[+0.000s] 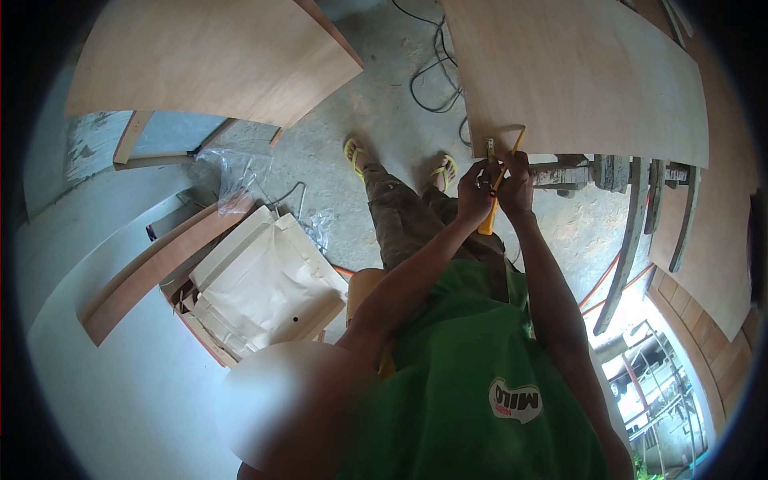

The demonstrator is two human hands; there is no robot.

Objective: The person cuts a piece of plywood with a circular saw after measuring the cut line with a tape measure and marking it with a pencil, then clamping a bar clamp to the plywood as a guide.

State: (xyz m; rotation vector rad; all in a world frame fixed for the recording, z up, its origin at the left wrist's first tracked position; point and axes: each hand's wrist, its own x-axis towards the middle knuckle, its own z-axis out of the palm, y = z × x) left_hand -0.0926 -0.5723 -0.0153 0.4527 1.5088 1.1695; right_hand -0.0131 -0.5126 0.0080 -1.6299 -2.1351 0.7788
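A plywood sheet (576, 80) lies at the upper right, and both hands are at its near edge, close to the left corner. My left hand (475, 196) is closed around a yellow tape measure (486, 226), whose short stretch of blade (490, 146) reaches onto the plywood. Right beside it, my right hand (516, 182) grips a slim yellow pencil (519, 138) that slants up over the sheet. The fingers of both hands partly hide the tape case and the pencil's lower part.
Wooden supports (612, 171) stand under the plywood's edge. Another plywood sheet (216, 60) is at the upper left. A cardboard-covered box (264, 280) sits on the left, near plastic wrap (240, 172). A dark cable (416, 88) lies looped on the concrete floor (328, 152).
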